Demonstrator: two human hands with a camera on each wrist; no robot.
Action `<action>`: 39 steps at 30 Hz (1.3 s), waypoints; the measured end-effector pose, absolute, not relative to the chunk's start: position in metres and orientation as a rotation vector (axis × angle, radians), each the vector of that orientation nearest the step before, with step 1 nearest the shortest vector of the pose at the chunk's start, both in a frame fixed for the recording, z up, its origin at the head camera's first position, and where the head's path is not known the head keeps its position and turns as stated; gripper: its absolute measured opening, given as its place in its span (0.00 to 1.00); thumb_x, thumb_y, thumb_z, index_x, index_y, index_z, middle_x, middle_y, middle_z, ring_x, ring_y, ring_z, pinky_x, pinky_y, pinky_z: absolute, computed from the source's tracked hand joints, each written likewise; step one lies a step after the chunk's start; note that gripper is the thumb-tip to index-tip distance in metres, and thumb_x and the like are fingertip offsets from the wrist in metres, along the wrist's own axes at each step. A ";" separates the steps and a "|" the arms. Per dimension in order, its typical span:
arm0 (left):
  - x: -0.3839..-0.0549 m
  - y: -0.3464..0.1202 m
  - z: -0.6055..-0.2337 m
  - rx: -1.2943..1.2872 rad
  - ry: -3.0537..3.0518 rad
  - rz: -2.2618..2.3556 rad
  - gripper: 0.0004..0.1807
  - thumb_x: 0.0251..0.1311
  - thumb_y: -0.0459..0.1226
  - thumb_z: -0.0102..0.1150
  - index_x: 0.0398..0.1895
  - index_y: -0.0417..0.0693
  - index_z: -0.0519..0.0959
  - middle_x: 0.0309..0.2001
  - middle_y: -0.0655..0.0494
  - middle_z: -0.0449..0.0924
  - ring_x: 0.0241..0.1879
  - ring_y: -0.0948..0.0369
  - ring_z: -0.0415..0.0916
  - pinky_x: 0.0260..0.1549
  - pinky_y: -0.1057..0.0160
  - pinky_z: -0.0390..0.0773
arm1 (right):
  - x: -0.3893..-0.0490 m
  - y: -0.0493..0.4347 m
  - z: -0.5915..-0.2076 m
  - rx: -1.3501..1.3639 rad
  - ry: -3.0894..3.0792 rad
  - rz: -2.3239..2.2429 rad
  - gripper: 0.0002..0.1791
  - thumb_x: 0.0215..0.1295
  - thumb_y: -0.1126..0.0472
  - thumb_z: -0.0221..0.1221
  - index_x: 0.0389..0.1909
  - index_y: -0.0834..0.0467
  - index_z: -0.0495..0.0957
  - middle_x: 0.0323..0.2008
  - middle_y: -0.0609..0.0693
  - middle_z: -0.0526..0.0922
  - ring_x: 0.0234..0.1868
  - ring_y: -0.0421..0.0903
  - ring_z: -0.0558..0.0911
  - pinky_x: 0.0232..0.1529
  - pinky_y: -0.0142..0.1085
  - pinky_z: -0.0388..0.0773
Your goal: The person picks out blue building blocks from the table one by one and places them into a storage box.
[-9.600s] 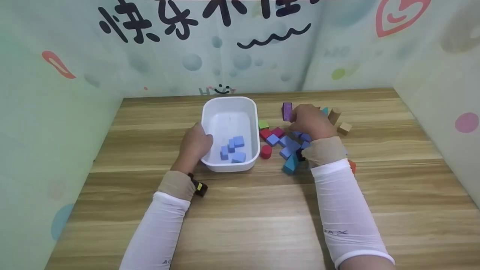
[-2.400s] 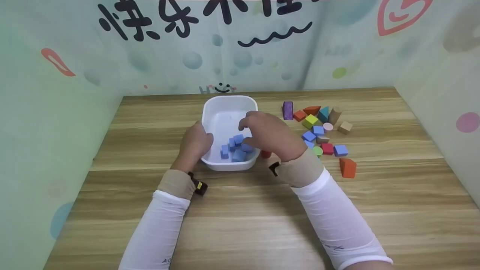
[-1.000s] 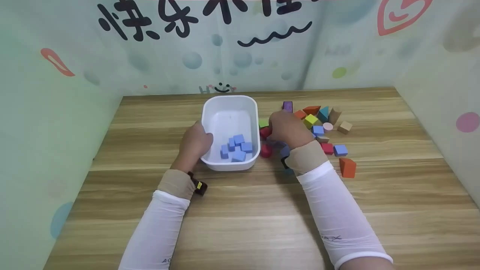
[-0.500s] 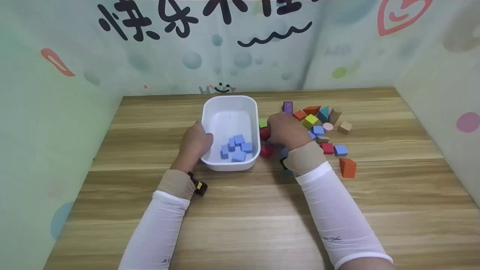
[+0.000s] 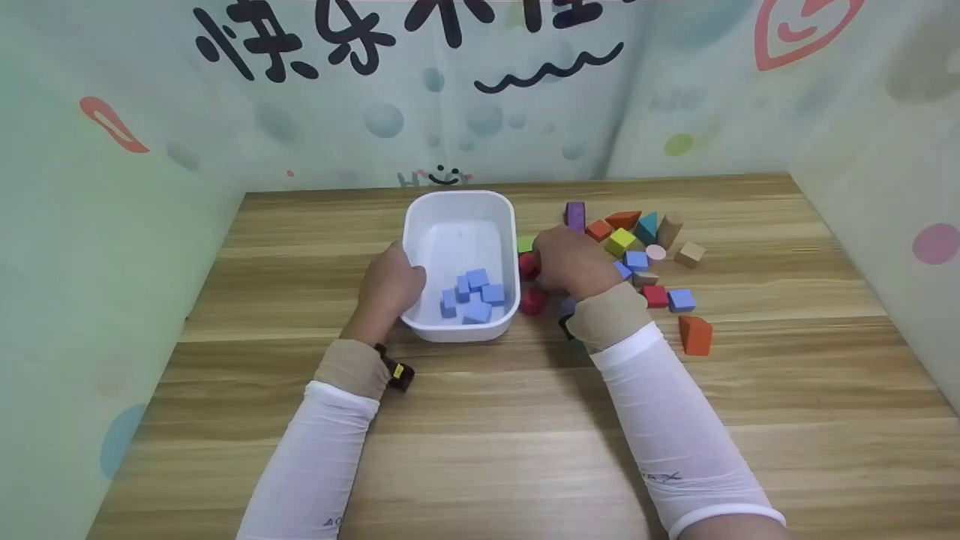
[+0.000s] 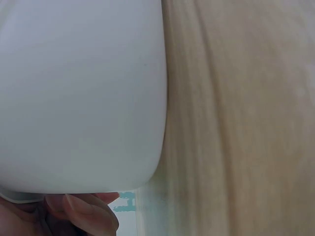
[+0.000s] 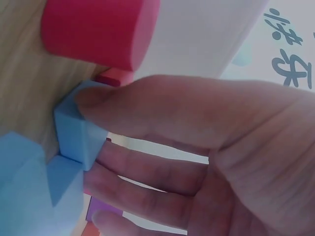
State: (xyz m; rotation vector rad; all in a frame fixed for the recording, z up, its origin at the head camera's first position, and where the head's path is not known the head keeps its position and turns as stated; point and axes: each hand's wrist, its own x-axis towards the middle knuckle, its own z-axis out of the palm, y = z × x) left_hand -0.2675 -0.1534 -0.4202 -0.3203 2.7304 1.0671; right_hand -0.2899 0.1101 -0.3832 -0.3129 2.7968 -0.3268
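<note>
My left hand (image 5: 391, 285) grips the left rim of a white plastic tub (image 5: 459, 331), thumb over the edge. In the left wrist view its curled fingers (image 6: 91, 214) show beneath the tub's white wall (image 6: 88, 98). Several blue blocks (image 5: 478, 312) lie at the near end inside. To the tub's right, my right hand (image 5: 576, 261) reaches down among loose blocks. The right wrist view shows it pinching a blue block (image 7: 76, 130) between thumb and fingers, beside other blue blocks (image 7: 29, 187). A red cylinder (image 7: 96, 29) sits close to the thumb.
Right of the hand lie a yellow block (image 5: 620, 241), a purple block (image 5: 575, 216), an orange wedge (image 5: 695, 335), a red block (image 5: 655, 297) and more blue blocks (image 5: 681, 301). A green block (image 5: 526, 244) sits by the tub. Printed curtains enclose the wooden table (image 5: 465, 435).
The blue blocks in the tub have increased. My right hand left the tub after 2.4 s ago, moved right to the loose blocks, and has barely shifted since. My left hand kept its hold.
</note>
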 end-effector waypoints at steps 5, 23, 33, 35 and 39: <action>-0.268 -0.153 -0.422 -0.315 2.738 1.083 0.33 0.77 0.38 0.44 0.82 0.36 0.59 0.68 0.35 0.75 0.58 0.46 0.82 0.50 0.51 0.89 | -0.289 0.112 -0.378 -0.283 2.772 -0.437 0.13 0.64 0.64 0.71 0.48 0.61 0.85 0.39 0.58 0.83 0.39 0.56 0.82 0.38 0.43 0.85; -0.267 -0.153 -0.421 -0.316 2.748 1.080 0.34 0.76 0.37 0.45 0.82 0.37 0.58 0.68 0.34 0.75 0.56 0.45 0.83 0.46 0.52 0.91 | -0.281 0.120 -0.359 -0.271 2.801 -0.520 0.14 0.63 0.64 0.73 0.49 0.61 0.87 0.44 0.58 0.85 0.42 0.58 0.82 0.46 0.50 0.88; -0.266 -0.153 -0.419 -0.307 2.736 1.095 0.33 0.77 0.37 0.44 0.83 0.38 0.58 0.68 0.36 0.75 0.57 0.46 0.82 0.49 0.53 0.89 | -0.276 0.117 -0.347 -0.309 2.828 -0.481 0.20 0.65 0.64 0.71 0.58 0.60 0.87 0.52 0.59 0.85 0.48 0.58 0.82 0.53 0.53 0.88; -0.266 -0.152 -0.418 -0.316 2.728 1.097 0.33 0.77 0.37 0.44 0.83 0.39 0.58 0.68 0.36 0.75 0.56 0.47 0.82 0.48 0.53 0.89 | -0.274 0.115 -0.344 -0.321 2.841 -0.477 0.20 0.65 0.64 0.72 0.58 0.60 0.87 0.52 0.59 0.84 0.50 0.58 0.80 0.54 0.53 0.87; -0.265 -0.152 -0.417 -0.326 2.729 1.086 0.33 0.77 0.37 0.44 0.82 0.38 0.59 0.68 0.35 0.75 0.57 0.46 0.82 0.50 0.52 0.89 | -0.270 0.112 -0.339 -0.353 2.865 -0.467 0.21 0.65 0.65 0.71 0.59 0.60 0.86 0.52 0.59 0.83 0.52 0.58 0.76 0.56 0.53 0.86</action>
